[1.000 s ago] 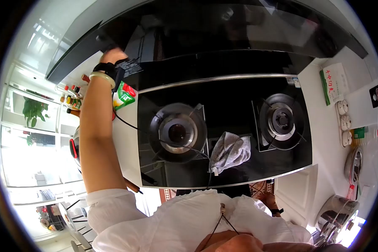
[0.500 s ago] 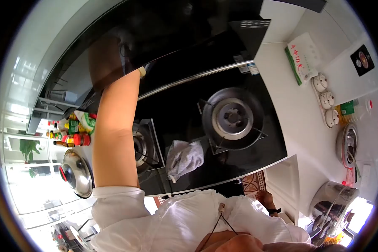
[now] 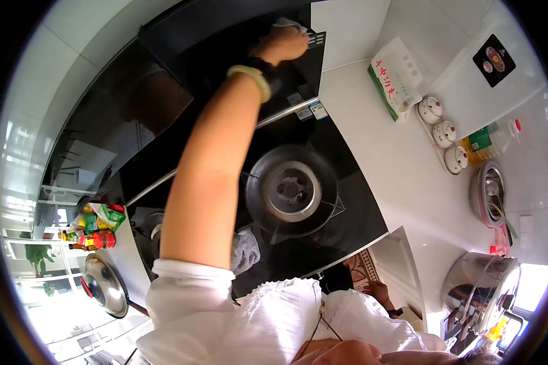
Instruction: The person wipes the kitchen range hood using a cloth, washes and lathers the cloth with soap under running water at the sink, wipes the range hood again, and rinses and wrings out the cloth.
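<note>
My left arm reaches up across the hob, with a pale yellow bangle at the wrist. My left hand is closed on a light-coloured cloth, pressed near the right end of the glossy black panel behind the stove. Most of the cloth is hidden by the hand. Below the arm lies the black gas hob with a round burner in a dark ring. A grey towel rests by the hob's front edge, partly behind my arm. My right hand hangs low beside the cabinet; its fingers are unclear.
On the right counter stand a green-and-white box, several lidded jars, an oil bottle, metal bowls and a large steel pot. At left are condiment bottles and a steel lid.
My left hand, hidden behind the black panel's edge before, has swung up and right and now shows with the cloth. The view has turned, and the burner appears further left. My right hand stays low.
</note>
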Available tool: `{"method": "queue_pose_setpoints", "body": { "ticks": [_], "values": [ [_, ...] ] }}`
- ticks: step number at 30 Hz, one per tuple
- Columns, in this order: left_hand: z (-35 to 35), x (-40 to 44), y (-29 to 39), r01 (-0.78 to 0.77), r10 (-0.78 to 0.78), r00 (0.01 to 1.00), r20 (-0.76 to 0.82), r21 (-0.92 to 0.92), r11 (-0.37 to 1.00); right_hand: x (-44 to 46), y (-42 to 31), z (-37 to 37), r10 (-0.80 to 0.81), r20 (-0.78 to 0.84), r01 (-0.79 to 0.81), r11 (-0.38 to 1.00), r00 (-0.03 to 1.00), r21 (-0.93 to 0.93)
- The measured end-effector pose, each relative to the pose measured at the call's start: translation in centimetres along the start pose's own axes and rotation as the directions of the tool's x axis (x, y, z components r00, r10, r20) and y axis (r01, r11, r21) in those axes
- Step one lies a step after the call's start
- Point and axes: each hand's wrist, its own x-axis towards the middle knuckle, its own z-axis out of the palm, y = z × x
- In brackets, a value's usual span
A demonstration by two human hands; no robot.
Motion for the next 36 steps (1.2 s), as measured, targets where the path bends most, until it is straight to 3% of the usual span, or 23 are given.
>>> {"method": "queue_pose_setpoints", "body": {
  "ticks": [1, 3, 5, 7, 8, 10, 13, 14, 17, 20, 23, 27, 31, 33, 34, 36],
  "values": [
    [-0.4, -0.6, 1.6, 0.213, -0.231, 0.972, -0.047, -0.246, 0.946, -1.3, -2.4, 3.8, -0.061, 0.002, 0.059, 0.963, 0.998, -0.265],
    [0.9, 0.4, 0.7, 0.156, -0.174, 0.983, -0.055, -0.236, 0.959, -3.1, -5.6, 9.0, -0.158, 0.044, 0.141, 0.680, 0.987, -0.720],
    [1.1, 0.0, -0.8, 0.098, -0.104, 0.994, -0.035, -0.146, 0.984, -5.3, -9.5, 14.4, -0.237, 0.242, 0.332, 0.791, 0.941, -0.514],
    [0.3, -1.7, -3.1, 0.031, -0.031, 0.999, 0.020, 0.021, 0.999, -8.9, -15.9, 22.2, -0.219, 0.422, 0.291, 0.950, 0.880, -0.114],
    [1.2, -2.1, -4.3, 0.078, -0.080, 0.995, -0.051, -0.045, 0.996, -9.2, -17.6, 23.8, -0.324, 0.455, 0.452, 0.867, 0.830, -0.208],
    [3.5, -3.5, -7.8, 0.172, -0.205, 0.961, -0.187, -0.177, 0.969, -9.3, -20.5, 26.8, -0.367, 0.433, 0.489, 0.847, 0.823, -0.210],
    [2.5, -10.8, -11.3, 0.262, -0.306, 0.917, -0.255, -0.193, 0.946, -11.7, -23.5, 33.5, -0.428, 0.530, 0.681, 0.460, 0.732, -0.569],
    [1.9, -13.4, -12.5, 0.284, -0.321, 0.911, -0.261, -0.171, 0.944, -12.3, -24.0, 36.0, -0.398, 0.509, 0.643, 0.543, 0.763, -0.540],
    [-0.3, -21.2, -16.0, 0.347, -0.365, 0.897, -0.250, -0.115, 0.931, -12.7, -24.7, 44.0, -0.395, 0.684, 0.778, 0.152, 0.613, -0.610],
    [-2.8, -29.3, -19.8, 0.423, -0.423, 0.877, -0.226, -0.051, 0.905, -12.3, -23.9, 52.0, -0.340, 0.816, 0.866, -0.010, 0.467, -0.500],
    [-4.9, -36.4, -24.6, 0.487, -0.476, 0.861, -0.180, 0.022, 0.873, -11.6, -21.3, 58.9, -0.244, 0.905, 0.919, -0.100, 0.348, -0.381],
    [-7.9, -45.2, -30.2, 0.532, -0.532, 0.846, -0.045, 0.147, 0.834, -10.9, -16.5, 66.2, -0.205, 0.942, 0.923, -0.230, 0.265, -0.310],
    [-9.8, -53.0, -36.4, 0.621, -0.640, 0.767, 0.029, 0.215, 0.754, -10.9, -12.4, 69.4, -0.118, 0.959, 0.939, -0.202, 0.257, -0.277],
    [-8.1, -56.6, -41.8, 0.756, -0.751, 0.654, -0.096, 0.123, 0.643, -11.0, -11.2, 69.4, -0.108, 0.949, 0.929, -0.196, 0.297, -0.313],
    [-8.8, -58.1, -42.4, 0.708, -0.700, 0.706, -0.107, 0.156, 0.689, -11.0, -10.8, 69.2, -0.110, 0.943, 0.925, -0.188, 0.314, -0.330],
    [-8.7, -58.8, -42.8, 0.778, -0.772, 0.628, -0.096, 0.111, 0.619, -10.6, -10.5, 68.1, -0.122, 0.929, 0.915, -0.169, 0.351, -0.368]
  ]
}}
